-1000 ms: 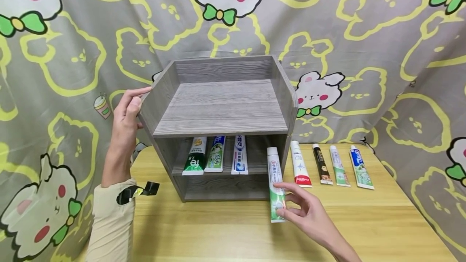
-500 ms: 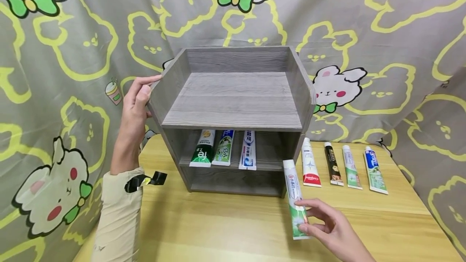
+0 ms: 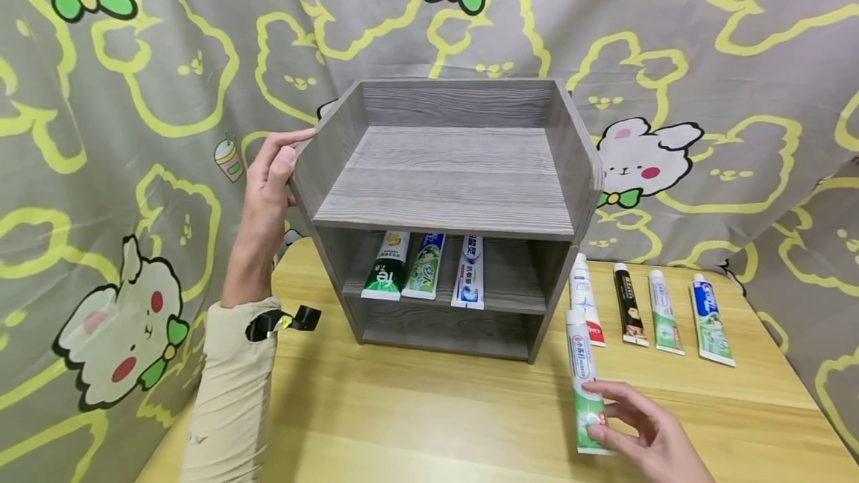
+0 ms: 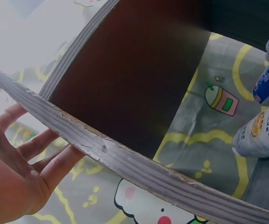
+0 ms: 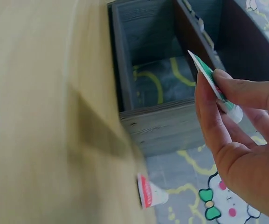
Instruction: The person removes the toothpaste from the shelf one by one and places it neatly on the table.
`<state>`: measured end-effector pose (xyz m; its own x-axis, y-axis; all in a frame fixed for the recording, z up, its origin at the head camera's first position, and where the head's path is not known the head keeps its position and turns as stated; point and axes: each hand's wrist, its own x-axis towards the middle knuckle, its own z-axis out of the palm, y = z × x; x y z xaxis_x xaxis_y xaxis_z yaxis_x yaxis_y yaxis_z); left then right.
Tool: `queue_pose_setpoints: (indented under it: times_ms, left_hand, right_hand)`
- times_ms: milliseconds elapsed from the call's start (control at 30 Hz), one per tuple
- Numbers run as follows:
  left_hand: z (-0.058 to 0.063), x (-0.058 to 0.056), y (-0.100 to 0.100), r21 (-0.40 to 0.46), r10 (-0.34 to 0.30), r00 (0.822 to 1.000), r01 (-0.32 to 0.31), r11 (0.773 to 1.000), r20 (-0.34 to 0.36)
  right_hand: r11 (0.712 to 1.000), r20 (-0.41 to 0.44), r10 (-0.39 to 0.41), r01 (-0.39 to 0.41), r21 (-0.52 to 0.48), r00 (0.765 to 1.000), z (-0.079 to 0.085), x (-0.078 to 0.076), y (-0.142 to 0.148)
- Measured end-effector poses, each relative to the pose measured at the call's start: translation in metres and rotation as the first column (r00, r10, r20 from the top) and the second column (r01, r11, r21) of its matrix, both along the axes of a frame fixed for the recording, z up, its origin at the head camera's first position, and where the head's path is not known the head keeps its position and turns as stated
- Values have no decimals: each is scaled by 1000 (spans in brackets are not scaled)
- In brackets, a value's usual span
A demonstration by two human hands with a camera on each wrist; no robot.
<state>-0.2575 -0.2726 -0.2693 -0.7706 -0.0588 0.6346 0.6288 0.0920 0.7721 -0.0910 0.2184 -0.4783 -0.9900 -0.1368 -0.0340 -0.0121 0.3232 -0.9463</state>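
My left hand point(image 3: 268, 177) holds the upper left side panel of a grey wooden shelf unit point(image 3: 443, 222), fingers on the outer face. The left wrist view shows the hand point(image 4: 22, 168) close, at the panel's edge point(image 4: 101, 147). Between thumb and fingers, my right hand point(image 3: 647, 427) pinches a white and green toothpaste tube point(image 3: 585, 371), cap end pointing away, right of the unit's front. In the right wrist view this tube point(image 5: 209, 77) appears nearly edge-on. Three toothpaste tubes lie on the middle shelf: a dark green one point(image 3: 387, 267), a blue-green one point(image 3: 425, 267) and a white-blue one point(image 3: 468, 274).
On the wooden table point(image 3: 416, 408), right of the unit, lie a red-white tube point(image 3: 587, 304), a black tube point(image 3: 629, 304), a white-green tube point(image 3: 664, 311) and a blue-green tube point(image 3: 711, 319). A patterned curtain point(image 3: 403, 36) hangs close behind.
My right hand has carried the white and green tube rightward, from before the unit's right front edge to beside it. The left hand keeps its place on the panel; the head view has shifted.
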Motion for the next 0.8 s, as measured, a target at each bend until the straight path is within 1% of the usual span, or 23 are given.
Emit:
queue_pose_setpoints:
  times_ms: [67, 167, 333, 433, 567, 700, 800]
  left_hand:
    - [0, -2, 2, -3, -2, 1000, 2, 1000, -3]
    - [0, -4, 4, -1, -5, 1000, 5, 1000, -10]
    - [0, -2, 2, 5, 8, 1000, -8, 1000, -10]
    - [-1, 0, 0, 8, 15, 1000, -15, 1000, -6]
    - [-2, 1, 0, 3, 11, 1000, -11, 1000, -5]
    - [-1, 2, 1, -6, 3, 1000, -3, 1000, -3]
    - [-1, 2, 2, -1, 2, 1000, -2, 1000, 1]
  right_hand:
    - [1000, -1, -14, 14, 1, 1000, -5, 0, 3]
    - [999, 29, -52, 52, 9, 998, -11, -1, 7]
    - [994, 93, -105, 101, 45, 990, -19, -7, 13]
    - [994, 91, -87, 82, 66, 992, -24, -10, 17]
    - [995, 64, -72, 67, 69, 995, -31, -14, 22]
    - [996, 109, -76, 70, 61, 991, -37, -16, 26]
    - [995, 147, -68, 56, 88, 987, -40, -17, 29]
